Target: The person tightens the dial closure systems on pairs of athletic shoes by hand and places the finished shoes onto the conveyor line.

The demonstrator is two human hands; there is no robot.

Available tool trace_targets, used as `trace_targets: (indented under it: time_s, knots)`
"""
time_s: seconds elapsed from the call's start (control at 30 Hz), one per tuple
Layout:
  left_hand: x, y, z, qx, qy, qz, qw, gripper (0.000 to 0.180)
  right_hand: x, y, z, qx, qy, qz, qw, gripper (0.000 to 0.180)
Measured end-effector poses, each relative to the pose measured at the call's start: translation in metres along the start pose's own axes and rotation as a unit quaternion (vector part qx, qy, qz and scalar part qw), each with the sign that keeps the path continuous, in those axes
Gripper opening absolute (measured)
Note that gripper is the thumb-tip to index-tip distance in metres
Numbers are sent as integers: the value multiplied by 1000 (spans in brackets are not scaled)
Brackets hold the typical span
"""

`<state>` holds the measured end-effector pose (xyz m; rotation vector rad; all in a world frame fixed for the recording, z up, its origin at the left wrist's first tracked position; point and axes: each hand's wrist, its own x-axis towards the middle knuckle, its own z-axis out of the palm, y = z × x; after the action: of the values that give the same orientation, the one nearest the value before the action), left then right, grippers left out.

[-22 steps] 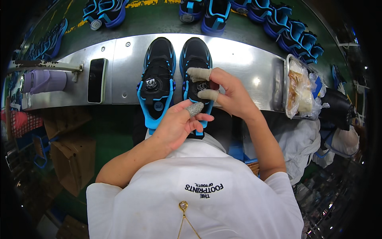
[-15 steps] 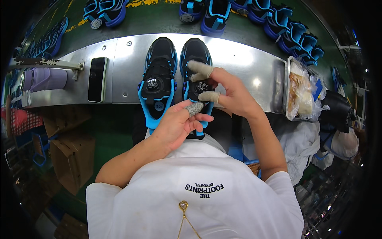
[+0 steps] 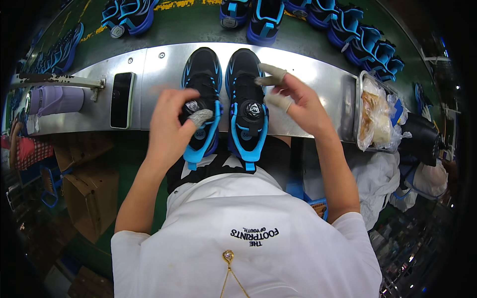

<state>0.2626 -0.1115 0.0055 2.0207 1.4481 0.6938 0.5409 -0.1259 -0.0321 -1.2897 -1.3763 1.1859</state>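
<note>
Two black sneakers with bright blue trim stand side by side in front of me, toes pointing away: the left sneaker (image 3: 202, 64) and the right sneaker (image 3: 243, 64). Each has a round lacing dial on its tongue; the right dial (image 3: 253, 110) is fully exposed. My left hand (image 3: 171, 121) is at the left sneaker, thumb and forefinger apart on either side of the left dial (image 3: 193, 106), which they partly cover. A grey finger cover wraps its thumb. Beside the right sneaker, my right hand (image 3: 303, 107) is open, its covered fingers spread close to the upper.
On the metal ledge (image 3: 151, 104) lie a phone (image 3: 121, 99) and a purple tumbler (image 3: 57, 99). A metal tray (image 3: 361, 109) with plastic-bagged items sits at right. More sneakers (image 3: 343, 27) line the green surface beyond. Cardboard boxes (image 3: 92, 203) are low at left.
My left hand has moved left and away from me, from the right sneaker's heel to the left sneaker's dial. My right hand has drawn off the right dial to the right.
</note>
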Motion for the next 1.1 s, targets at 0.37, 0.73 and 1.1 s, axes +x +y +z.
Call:
trace_targets:
  time_s: [0.37, 0.73, 1.1]
  knots:
    - [6, -32, -2, -128, -79, -21, 988, 45, 10, -11, 15, -30, -54, 6, 998, 36]
    - [12, -37, -17, -204, -184, -24, 961, 42, 107, 10, 69, -297, -116, -102, 942, 46]
    - [25, -21, 1, 123, -213, 276, 929, 19, 144, 38, 100, -331, -155, -74, 928, 46]
